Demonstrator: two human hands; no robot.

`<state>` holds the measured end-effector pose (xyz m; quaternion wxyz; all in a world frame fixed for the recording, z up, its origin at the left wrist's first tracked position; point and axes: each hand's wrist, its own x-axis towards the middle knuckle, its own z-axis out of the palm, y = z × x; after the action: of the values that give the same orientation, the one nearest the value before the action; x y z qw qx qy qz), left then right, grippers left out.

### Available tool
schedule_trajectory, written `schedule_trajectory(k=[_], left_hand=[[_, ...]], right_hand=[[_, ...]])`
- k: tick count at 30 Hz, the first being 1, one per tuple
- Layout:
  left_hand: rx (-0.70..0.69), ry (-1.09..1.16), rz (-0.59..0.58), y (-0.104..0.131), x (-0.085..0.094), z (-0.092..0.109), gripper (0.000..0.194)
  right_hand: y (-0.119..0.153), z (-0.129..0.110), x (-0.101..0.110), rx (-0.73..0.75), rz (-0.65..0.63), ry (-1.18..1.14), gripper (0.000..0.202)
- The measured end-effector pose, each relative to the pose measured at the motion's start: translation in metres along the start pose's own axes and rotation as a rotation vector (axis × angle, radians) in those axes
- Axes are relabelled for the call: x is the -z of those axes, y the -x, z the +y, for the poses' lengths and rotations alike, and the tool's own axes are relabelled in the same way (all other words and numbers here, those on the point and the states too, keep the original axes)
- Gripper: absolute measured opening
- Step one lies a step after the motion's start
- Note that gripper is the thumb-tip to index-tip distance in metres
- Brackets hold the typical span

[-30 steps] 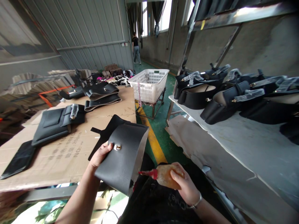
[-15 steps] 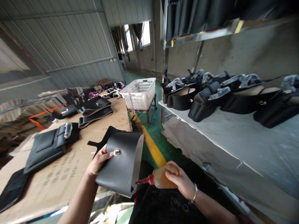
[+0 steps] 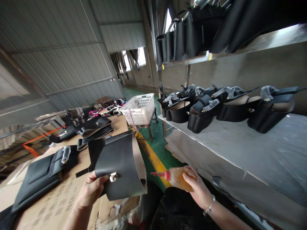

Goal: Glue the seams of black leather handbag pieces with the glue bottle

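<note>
My left hand (image 3: 92, 188) grips the lower left edge of a black leather bag panel (image 3: 120, 163), thumb on top beside its gold clasp (image 3: 113, 176). The panel is curved, and its pale inner side shows along the right edge. Wrapped in my right hand (image 3: 195, 185) is a squeeze bottle (image 3: 179, 178) of amber liquid, probably glue, with a red cap and a thin red nozzle. The nozzle points left toward the panel, with a gap between them. My right wrist wears a bracelet.
Cardboard covers the table (image 3: 72, 198) at left, where a black bag (image 3: 38, 177) and stacked black panels (image 3: 96, 126) lie. Beyond stands a white plastic basket (image 3: 137, 115) on a metal stand. At right, a shelf (image 3: 240, 140) carries several black bags (image 3: 203, 111); more fill the shelf above.
The bottle has drawn away to the right from the panel's edge, where its nozzle tip was. The panel has turned in my left hand, its clasp now lower. The view has shifted right and up.
</note>
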<state>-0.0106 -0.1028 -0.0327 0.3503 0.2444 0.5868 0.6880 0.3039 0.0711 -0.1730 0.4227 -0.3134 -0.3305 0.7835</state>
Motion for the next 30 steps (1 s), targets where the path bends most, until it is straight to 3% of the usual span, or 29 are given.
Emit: schedule_trajectory(k=[4, 7, 10, 15, 22, 30], left_hand=[[0.023, -0.017, 0.072, 0.025, -0.001, -0.047, 0.031], [0.072, 0.046, 0.142, 0.037, -0.005, -0.061, 0.026], [0.046, 0.033, 0.167, 0.040, -0.005, -0.062, 0.021], [0.024, -0.045, 0.215, 0.037, 0.000, -0.060, 0.014], [-0.014, -0.109, 0.233, 0.035, 0.003, -0.064, 0.011], [-0.013, -0.118, 0.215, 0.035, 0.002, -0.063, 0.016]], right_hand=[[-0.007, 0.003, 0.013, 0.047, 0.041, 0.064, 0.046], [-0.015, 0.006, 0.024, 0.104, 0.000, 0.224, 0.045], [-0.021, 0.002, 0.026, 0.163, -0.072, 0.429, 0.041], [-0.035, -0.005, 0.011, 0.307, -0.110, 0.657, 0.033], [-0.062, 0.000, 0.004, 0.349, -0.183, 0.720, 0.026], [-0.054, 0.011, 0.028, 0.275, -0.239, 0.680, 0.025]])
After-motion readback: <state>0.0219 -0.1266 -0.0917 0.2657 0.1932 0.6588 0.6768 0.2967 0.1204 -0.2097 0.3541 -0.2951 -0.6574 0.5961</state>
